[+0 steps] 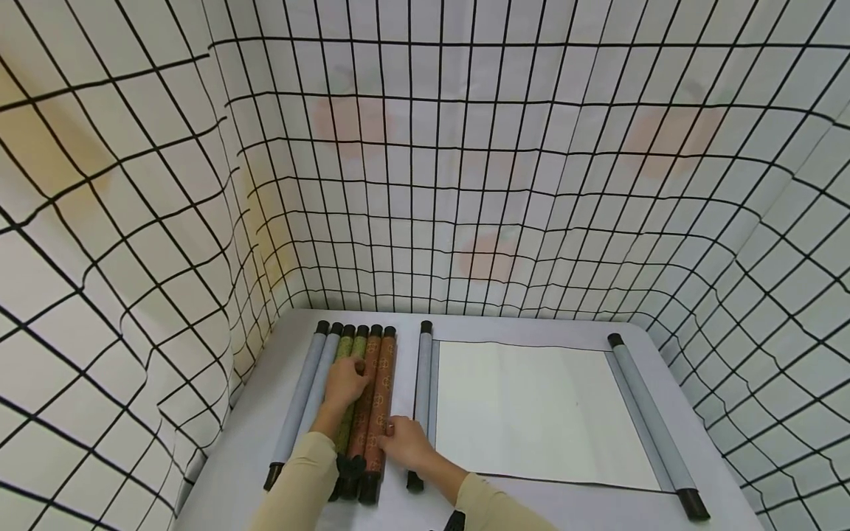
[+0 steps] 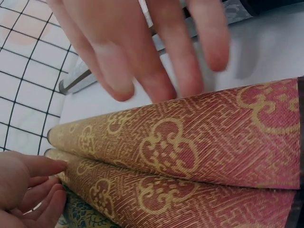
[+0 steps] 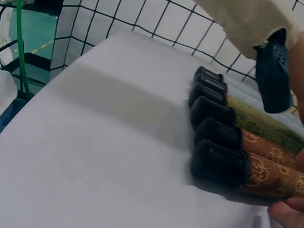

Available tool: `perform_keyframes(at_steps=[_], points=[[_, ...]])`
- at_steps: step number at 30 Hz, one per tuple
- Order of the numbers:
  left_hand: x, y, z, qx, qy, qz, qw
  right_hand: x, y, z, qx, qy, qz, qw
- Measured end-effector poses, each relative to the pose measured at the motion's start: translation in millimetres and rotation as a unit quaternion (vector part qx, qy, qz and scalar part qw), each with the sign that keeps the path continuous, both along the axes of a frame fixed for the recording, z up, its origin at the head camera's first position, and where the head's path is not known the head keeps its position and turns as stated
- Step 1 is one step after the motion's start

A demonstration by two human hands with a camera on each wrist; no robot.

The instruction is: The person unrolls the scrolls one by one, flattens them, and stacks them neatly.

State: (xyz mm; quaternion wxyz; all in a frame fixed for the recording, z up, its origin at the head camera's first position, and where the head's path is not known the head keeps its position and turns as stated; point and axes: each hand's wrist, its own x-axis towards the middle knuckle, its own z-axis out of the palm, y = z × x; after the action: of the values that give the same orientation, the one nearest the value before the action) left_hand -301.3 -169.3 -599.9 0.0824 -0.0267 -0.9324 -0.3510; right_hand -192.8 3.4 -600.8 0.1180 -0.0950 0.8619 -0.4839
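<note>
Several rolled scrolls with black end caps lie side by side at the left in the head view: grey-blue scrolls [image 1: 300, 409], green patterned scrolls [image 1: 344, 346] and two reddish-brown scrolls [image 1: 380, 391] with gold motifs. My left hand [image 1: 347, 382] rests over the green and brown ones; in the left wrist view its loosely bent fingers [image 2: 45, 166] touch the inner brown scroll [image 2: 102, 187]. Along the outer brown scroll's right side is my right hand [image 1: 406, 444], its extended fingers [image 2: 173, 71] right at the brocade. Its fingertips also show beside that scroll in the right wrist view.
Right of the row, a partly unrolled scroll with a blank white sheet [image 1: 531, 413] lies between two grey-blue rolled ends. Black wire mesh [image 1: 458, 184] over white cloth encloses the table [image 1: 219, 479] at the back and sides. Black end caps [image 3: 221, 164] line up near the front.
</note>
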Motion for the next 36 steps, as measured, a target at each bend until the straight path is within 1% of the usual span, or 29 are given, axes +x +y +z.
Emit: perform_keyframes(at_steps=[2, 5, 6, 8, 10, 13, 17, 20, 23, 25, 29, 32, 36], points=[[0.1, 1.0, 0.8, 0.002, -0.007, 0.008, 0.9999, 2.5, -4.1, -3.4, -0.003, -0.005, -0.002, 1.000], [0.0, 2.7, 1.5, 0.011, -0.014, 0.016, 0.9997, 4.1, -10.2, -9.7, -0.016, 0.000, -0.010, 1.000], [0.1, 3.4, 1.4, 0.015, -0.018, 0.019, 0.9995, 4.2, -12.1, -11.0, -0.020, 0.005, -0.015, 1.000], [-0.1, 4.3, 1.1, 0.017, -0.020, 0.023, 0.9994, 3.9, -15.5, -12.9, -0.033, -0.001, -0.030, 0.999], [0.2, 4.8, 0.5, 0.015, -0.022, 0.025, 0.9993, 3.7, -18.0, -13.7, -0.041, -0.011, -0.044, 0.998], [1.4, 5.2, -0.1, 0.016, -0.024, 0.026, 0.9993, 3.7, -20.1, -13.1, -0.038, -0.030, -0.069, 0.996], [4.3, 6.1, 0.5, 0.020, -0.016, 0.029, 0.9993, 3.1, -21.0, -10.5, -0.034, -0.043, -0.086, 0.995], [6.4, 8.6, 1.4, 0.003, 0.007, 0.029, 0.9996, 1.9, -21.3, -8.3, -0.057, -0.061, -0.088, 0.993], [6.9, 13.8, 3.6, -0.021, 0.019, 0.027, 0.9992, 1.2, -21.3, -8.3, -0.074, -0.070, -0.088, 0.991], [6.2, 18.1, 5.4, -0.040, 0.014, 0.031, 0.9986, 1.1, -20.8, -8.7, -0.073, -0.068, -0.089, 0.991], [5.1, 23.5, 6.9, -0.057, 0.009, 0.047, 0.9972, 4.3, -21.3, -8.4, -0.071, -0.061, -0.092, 0.991], [4.8, 24.7, 5.2, -0.059, 0.019, 0.053, 0.9967, 6.8, -22.3, -5.2, -0.087, -0.068, -0.095, 0.989], [3.7, 27.4, 4.8, -0.072, 0.021, 0.046, 0.9962, 7.2, -22.1, -1.7, -0.126, -0.090, -0.094, 0.983]])
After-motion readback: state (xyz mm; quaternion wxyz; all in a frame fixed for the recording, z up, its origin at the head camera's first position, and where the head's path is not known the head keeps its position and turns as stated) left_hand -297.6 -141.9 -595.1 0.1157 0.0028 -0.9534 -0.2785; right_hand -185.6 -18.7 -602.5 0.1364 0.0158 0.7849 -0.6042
